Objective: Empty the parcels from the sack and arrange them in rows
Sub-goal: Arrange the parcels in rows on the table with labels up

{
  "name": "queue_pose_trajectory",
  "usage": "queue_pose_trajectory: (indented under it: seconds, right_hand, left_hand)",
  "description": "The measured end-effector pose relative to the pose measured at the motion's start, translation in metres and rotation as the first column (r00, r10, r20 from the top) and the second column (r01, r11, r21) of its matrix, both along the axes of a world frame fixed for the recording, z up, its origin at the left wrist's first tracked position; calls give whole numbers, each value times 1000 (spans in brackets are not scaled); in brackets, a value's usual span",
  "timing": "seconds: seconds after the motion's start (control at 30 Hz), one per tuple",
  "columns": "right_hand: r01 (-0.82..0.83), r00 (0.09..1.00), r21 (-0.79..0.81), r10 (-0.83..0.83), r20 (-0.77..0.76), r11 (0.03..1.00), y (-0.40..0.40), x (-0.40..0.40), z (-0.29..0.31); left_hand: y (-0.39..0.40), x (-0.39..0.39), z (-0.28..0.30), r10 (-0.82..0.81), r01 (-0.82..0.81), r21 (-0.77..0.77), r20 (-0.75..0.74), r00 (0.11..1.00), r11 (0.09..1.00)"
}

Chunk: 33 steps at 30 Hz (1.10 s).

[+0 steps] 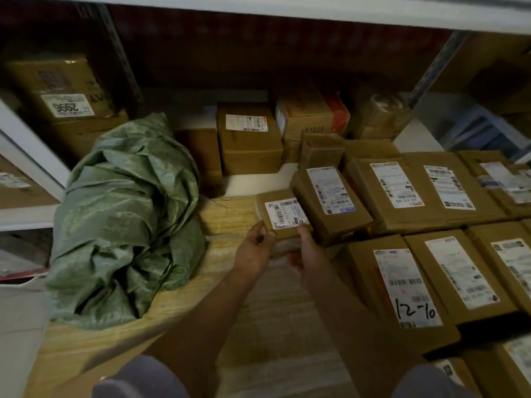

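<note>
Shelved cartons (249,139) back the sack (123,219); hands (280,248) grip a parcel (283,214).

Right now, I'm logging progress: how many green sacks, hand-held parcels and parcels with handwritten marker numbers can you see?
Crumpled green woven plastic sack: 1
Small brown cardboard parcel with a white label, held by left hand and right hand: 1
Flat brown cardboard parcel marked 12-10: 1
Total: 3
</note>
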State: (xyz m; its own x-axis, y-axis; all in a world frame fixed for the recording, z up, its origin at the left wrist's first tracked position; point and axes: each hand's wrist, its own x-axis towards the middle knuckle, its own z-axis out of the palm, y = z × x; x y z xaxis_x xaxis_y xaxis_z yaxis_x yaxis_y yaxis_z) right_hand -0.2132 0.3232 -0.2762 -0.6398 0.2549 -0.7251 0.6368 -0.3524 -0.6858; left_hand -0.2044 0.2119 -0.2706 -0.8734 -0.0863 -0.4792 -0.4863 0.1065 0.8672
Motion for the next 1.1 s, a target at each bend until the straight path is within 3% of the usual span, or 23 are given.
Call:
queue_pose_trajectory:
  seconds: [0.37, 0.5, 0.83, 1.0, 1.1]
  right_hand:
    - [-28, 998, 37, 30, -46, 999, 12, -7, -8]
    - [47, 997, 76, -51, 57, 996, 11, 9, -5]
    - [-416, 902, 83, 399, 165, 906, -64, 103, -9]
    - [-553, 833, 253, 523, 182, 794, -97, 147, 0]
    - [-645, 760, 348, 617, 204, 680, -104, 169, 4]
  left_hand:
    - [6, -15, -10, -32, 32, -96, 2, 999, 995]
    - [-6, -4, 7, -34, 35, -108, 12, 999, 994]
    - [-101, 83, 43, -146, 148, -367, 34, 989, 918]
    - [-149, 139, 46, -35, 29, -465, -3, 999, 885]
    - [-176, 177, 39, 117, -138, -591, -73, 990, 795]
